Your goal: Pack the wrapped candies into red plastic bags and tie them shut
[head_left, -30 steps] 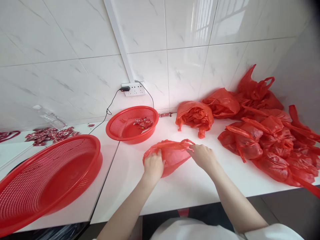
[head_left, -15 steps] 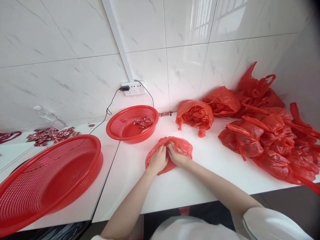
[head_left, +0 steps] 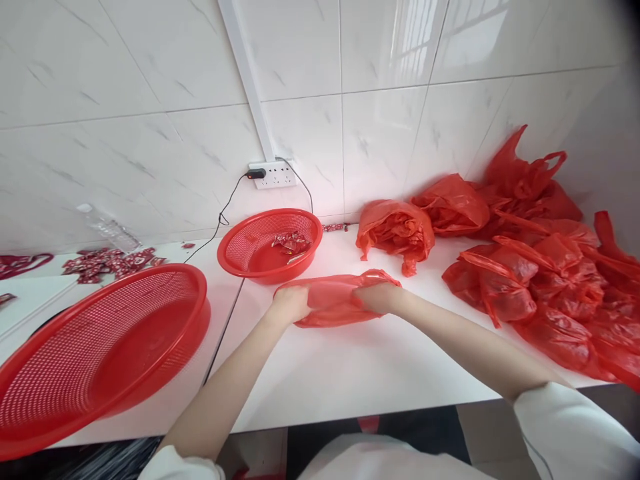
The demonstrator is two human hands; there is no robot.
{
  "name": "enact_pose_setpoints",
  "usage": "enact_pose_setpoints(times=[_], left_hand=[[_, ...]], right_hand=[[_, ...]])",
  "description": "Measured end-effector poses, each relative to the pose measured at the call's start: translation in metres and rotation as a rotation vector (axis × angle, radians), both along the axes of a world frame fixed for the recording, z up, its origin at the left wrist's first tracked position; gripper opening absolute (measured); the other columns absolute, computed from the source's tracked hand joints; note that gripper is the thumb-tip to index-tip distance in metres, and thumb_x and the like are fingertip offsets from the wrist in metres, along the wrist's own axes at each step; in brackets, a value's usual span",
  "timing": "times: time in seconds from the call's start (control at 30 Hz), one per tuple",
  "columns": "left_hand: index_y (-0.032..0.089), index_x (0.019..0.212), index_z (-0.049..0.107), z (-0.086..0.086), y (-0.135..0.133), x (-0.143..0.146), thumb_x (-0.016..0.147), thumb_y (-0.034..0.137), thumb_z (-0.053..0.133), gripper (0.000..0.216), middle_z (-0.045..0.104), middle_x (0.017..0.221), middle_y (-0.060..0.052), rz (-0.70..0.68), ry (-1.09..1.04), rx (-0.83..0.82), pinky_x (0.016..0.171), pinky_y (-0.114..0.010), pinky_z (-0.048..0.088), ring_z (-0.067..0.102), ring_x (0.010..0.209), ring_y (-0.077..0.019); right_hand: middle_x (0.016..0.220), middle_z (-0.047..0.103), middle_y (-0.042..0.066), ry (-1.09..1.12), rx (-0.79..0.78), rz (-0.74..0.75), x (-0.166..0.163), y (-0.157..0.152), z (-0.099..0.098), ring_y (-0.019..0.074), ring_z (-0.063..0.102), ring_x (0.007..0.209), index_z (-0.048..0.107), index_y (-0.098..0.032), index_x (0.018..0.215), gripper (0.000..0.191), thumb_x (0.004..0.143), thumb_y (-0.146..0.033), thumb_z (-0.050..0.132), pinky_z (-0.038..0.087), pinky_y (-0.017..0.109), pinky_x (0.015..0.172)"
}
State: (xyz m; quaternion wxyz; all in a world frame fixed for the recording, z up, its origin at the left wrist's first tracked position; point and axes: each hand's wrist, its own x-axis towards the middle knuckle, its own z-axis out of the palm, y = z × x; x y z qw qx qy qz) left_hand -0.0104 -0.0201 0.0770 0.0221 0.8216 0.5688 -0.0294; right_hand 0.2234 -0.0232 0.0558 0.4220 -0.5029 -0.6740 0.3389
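Observation:
A thin red plastic bag (head_left: 330,303) is stretched sideways between my two hands, low over the white table. My left hand (head_left: 293,303) is closed on the bag's left side. At the other end my right hand (head_left: 376,297) holds the right side, its fingertips partly hidden by the red plastic and blurred. A loop of the bag sticks up beyond my right hand. Just behind the bag stands a small red basket (head_left: 237,268) with a few red-and-white wrapped packets (head_left: 293,243) in it.
A large red basket (head_left: 197,293) stands at the left. Behind it are a heap of small packets (head_left: 107,263) and a clear bottle (head_left: 107,227). Crumpled red bags (head_left: 395,230) and several filled, tied bags (head_left: 560,267) lie at the right. A cord runs from the power strip (head_left: 274,175).
My hands have moved apart, left and right, from close together over the bag's middle. The gathered bag is now spread wide and flat between them. The view has shifted slightly.

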Motion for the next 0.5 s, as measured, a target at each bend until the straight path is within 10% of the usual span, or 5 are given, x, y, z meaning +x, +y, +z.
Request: enact_pose_setpoints(times=[0.17, 0.3, 0.5], left_hand=[[0.016, 0.128, 0.055, -0.012, -0.012, 0.005, 0.07, 0.064, 0.064, 0.075, 0.067, 0.11, -0.017, -0.143, -0.017, -0.037, 0.081, -0.039, 0.049, 0.065, 0.098, -0.0335], [0.025, 0.142, 0.043, -0.029, -0.018, -0.002, 0.067, 0.063, 0.069, 0.088, 0.055, 0.13, -0.015, -0.268, -0.033, -0.026, 0.088, -0.04, 0.047, 0.062, 0.104, -0.0318], [0.029, 0.142, 0.042, -0.042, -0.015, -0.018, 0.068, 0.055, 0.072, 0.084, 0.045, 0.144, -0.01, -0.416, -0.126, -0.039, 0.106, -0.043, 0.034, 0.042, 0.129, -0.0301]], right_hand=[[0.141, 0.05, 0.004, -0.509, 0.286, 0.701, 0.008, -0.008, 0.012, 0.0299, 0.042, 0.132, 0.063, -0.032, 0.121, 0.052, 0.072, -0.02, 0.072, 0.034, 0.046, 0.108], [0.157, 0.023, 0.016, -0.812, 0.167, 0.593, 0.025, 0.006, -0.007, 0.0419, 0.017, 0.143, 0.024, -0.027, 0.152, 0.104, 0.063, -0.036, 0.078, 0.008, 0.062, 0.112], [0.149, 0.038, 0.016, -0.733, -0.011, 0.558, 0.043, 0.019, -0.034, 0.0362, 0.036, 0.136, 0.031, -0.017, 0.149, 0.105, 0.061, -0.052, 0.076, 0.029, 0.044, 0.111]])
